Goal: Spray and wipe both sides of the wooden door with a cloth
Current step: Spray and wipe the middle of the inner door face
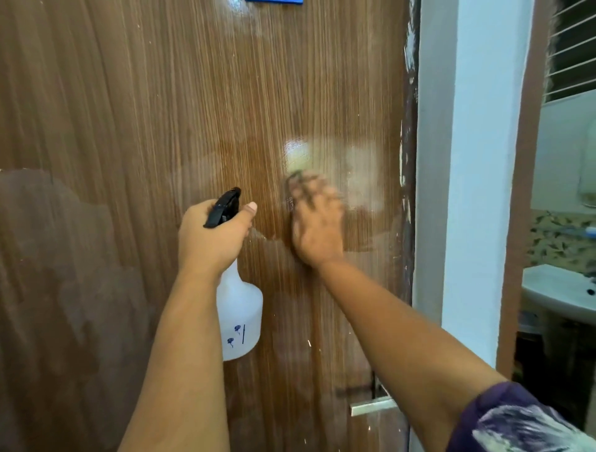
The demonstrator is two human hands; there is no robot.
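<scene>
Hands are working side by side at mid-door height, near each other but not touching. Left hand (213, 234) is curling round the neck of a white spray bottle (240, 317), thumb lying forward beside the black trigger head (223, 208); the bottle body is hanging below the fist, close to the door face. Probably it is being kept up there so the next spray needs no reach.

Right hand (317, 222) is pressing against the wooden door (145, 106), fingers pointing up and smeared by motion blur. A scrap of pale cloth (296, 174) is peeking out just past the fingertips, so the palm seems to be pinning the cloth to the wood; whether the fingers are lying flat or gripping a fold, cannot tell.

Door is standing open, its free edge (408, 193) to the right of the wiping hand, chipped and paint-flecked. Wet sheen is showing around and above the right hand. Metal lever handle (374, 406) is sitting low, below the right forearm. A blue item (274, 1) is showing at the door's top, cut off by the frame.

Beyond the white door frame (477, 161), a washbasin (554, 290) is showing.

Judgement: wiping of this face is under way; the lower panel looks yet to do, and the other side cannot be judged from here.
</scene>
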